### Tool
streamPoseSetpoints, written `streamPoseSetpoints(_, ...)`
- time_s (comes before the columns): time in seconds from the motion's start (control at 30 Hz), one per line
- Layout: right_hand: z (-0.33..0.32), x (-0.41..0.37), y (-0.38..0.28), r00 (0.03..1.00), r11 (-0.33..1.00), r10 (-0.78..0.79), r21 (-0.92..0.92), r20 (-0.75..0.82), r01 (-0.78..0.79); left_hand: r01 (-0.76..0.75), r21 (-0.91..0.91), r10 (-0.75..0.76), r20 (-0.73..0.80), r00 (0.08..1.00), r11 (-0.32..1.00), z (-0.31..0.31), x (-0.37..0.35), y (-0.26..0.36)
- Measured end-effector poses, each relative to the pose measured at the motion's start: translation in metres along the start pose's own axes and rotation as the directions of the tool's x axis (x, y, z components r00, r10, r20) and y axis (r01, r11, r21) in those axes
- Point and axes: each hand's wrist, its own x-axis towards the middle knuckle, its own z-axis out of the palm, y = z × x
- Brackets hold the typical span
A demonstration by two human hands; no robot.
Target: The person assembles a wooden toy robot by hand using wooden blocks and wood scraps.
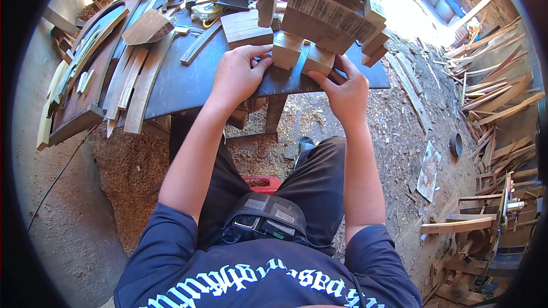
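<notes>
My right hand point(347, 88) grips a short wooden block point(318, 60) at the table's front edge, its thumb in front and fingers at the right side. My left hand point(241, 74) is closed at the left side of another wooden block point(287, 50); its fingertips are partly hidden there. The two blocks stand side by side with a narrow gap between them. Just behind them rises a stack of wooden pieces, with a wide curved piece point(326, 20) across it. A larger wooden block point(246, 28) lies beyond my left hand.
The dark blue table point(197, 82) carries a tape measure point(206, 12), a pointed wood piece point(147, 27) and several strips at left. Below are a red container point(273, 185) and sawdust. Scrap wood point(502, 100) piles along the right wall.
</notes>
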Motion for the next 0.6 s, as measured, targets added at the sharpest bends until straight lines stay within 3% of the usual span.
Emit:
streamPoseSetpoints(0.3,-0.007,0.000,0.002,0.998,0.994,-0.013,0.110,0.063,0.006,-0.028,0.155,0.020,0.053,0.998,0.987,-0.001,-0.003,0.011)
streamPoseSetpoints(0.6,-0.010,0.000,0.008,0.993,0.986,-0.025,0.166,0.115,0.005,-0.138,0.210,0.158,-0.079,0.984,0.968,0.012,-0.007,0.000)
